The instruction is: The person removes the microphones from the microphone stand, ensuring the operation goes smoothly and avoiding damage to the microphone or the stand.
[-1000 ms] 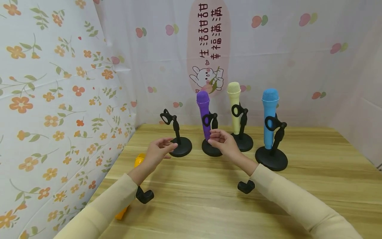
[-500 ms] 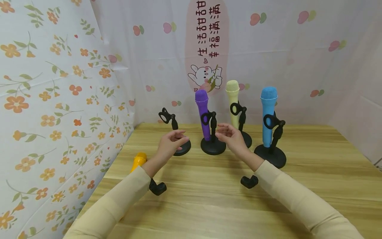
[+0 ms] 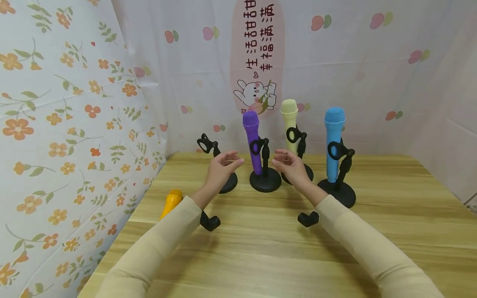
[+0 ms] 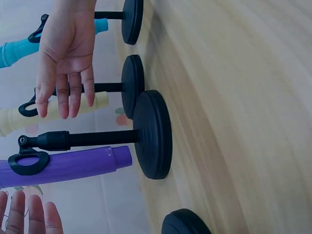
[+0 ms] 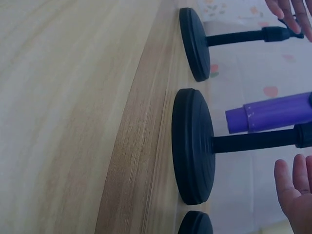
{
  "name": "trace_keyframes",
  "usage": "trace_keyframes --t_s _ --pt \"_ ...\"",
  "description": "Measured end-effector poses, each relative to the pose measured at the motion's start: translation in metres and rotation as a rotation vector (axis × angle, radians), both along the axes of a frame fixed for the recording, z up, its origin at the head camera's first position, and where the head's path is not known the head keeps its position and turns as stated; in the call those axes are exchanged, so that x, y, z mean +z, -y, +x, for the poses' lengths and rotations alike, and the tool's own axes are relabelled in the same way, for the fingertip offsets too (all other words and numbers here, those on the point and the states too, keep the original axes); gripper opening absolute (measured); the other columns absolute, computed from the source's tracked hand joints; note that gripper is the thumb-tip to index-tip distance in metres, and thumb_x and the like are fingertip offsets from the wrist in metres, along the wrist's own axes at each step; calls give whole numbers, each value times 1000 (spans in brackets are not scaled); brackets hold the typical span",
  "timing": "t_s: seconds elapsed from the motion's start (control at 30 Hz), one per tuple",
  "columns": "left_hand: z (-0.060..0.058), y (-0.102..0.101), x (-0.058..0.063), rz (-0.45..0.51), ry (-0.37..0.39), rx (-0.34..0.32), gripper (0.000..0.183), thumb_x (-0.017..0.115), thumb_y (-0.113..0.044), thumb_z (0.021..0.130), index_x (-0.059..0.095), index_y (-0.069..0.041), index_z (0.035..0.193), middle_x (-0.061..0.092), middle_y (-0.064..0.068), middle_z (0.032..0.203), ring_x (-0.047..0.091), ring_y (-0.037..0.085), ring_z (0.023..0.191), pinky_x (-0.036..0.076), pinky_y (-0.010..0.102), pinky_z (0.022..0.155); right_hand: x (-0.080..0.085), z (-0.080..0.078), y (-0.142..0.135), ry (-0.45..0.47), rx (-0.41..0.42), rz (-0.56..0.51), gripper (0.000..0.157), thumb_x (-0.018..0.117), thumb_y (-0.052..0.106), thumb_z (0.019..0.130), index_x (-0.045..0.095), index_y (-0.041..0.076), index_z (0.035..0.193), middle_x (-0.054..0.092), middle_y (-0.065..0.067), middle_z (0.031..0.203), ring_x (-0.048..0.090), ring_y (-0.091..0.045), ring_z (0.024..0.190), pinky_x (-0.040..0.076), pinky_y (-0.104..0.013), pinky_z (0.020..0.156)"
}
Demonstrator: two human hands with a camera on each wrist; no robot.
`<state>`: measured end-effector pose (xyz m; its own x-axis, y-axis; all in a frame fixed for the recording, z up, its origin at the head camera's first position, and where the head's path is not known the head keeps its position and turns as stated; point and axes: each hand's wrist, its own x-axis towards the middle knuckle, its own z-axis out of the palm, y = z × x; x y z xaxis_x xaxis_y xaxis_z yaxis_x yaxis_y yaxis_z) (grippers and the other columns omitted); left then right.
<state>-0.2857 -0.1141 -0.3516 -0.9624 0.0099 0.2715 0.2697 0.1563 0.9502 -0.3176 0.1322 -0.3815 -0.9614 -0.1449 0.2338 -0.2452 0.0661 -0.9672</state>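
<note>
A purple microphone hangs in the clip of a black stand, tilted slightly, its lower end above the round base. My left hand hovers to the left of it, in front of an unfilled black stand. To its right is my right hand, in front of the pale yellow microphone. Both hands hold nothing and have relaxed fingers, apart from the purple microphone. The left wrist view has the left fingers beside the purple microphone; in the right wrist view, the right hand is beside its stand.
A blue microphone stands in its stand at the right. On the left, an orange microphone lies on the wooden table, partly hidden by the left sleeve. Patterned cloth covers the back and left sides.
My right hand has let go of the purple microphone's lower end and moved right and slightly up. My left hand has moved right and up, toward the purple microphone.
</note>
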Motion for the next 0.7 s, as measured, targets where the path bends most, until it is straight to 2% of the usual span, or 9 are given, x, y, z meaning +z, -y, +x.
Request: trace_keyframes --t_s 0.1,0.23,0.47,0.6,0.7 --pt "-7 -5 3 -1 -16 22 40 78 -26 85 67 -10 120 66 6 106 63 20 95 53 30 78 -2 -5 -1 -11 -9 3 46 66 16 95 49 2 136 53 -23 126 59 -14 99 48 -46 95" --pt "-14 -10 7 13 -24 36 42 77 -27 85 66 -10 122 65 6 110 62 22 100 52 33 82 -4 -11 1 -19 -23 -10 44 66 14 94 51 2 134 54 -23 124 60 -14 97 49 -46 94" --pt "-26 -18 10 38 -50 73 41 77 -24 86 65 -9 122 65 9 114 63 21 101 51 33 82 -7 -17 5 -6 -31 -44 43 65 13 95 51 3 135 53 -24 125 58 -20 103 43 -53 98" --pt "-33 -23 11 45 -69 96 43 78 -24 85 65 -9 123 64 14 119 62 25 104 51 35 83 -9 -21 6 2 -43 -55 44 65 13 95 50 3 135 55 -18 121 58 -23 106 44 -52 97" --pt "-39 -27 12 48 -75 109 47 78 -28 84 64 -10 125 63 14 121 61 25 105 51 37 85 -11 -24 7 11 -45 -57 44 65 14 95 50 3 136 56 -17 121 58 -25 108 45 -49 97"
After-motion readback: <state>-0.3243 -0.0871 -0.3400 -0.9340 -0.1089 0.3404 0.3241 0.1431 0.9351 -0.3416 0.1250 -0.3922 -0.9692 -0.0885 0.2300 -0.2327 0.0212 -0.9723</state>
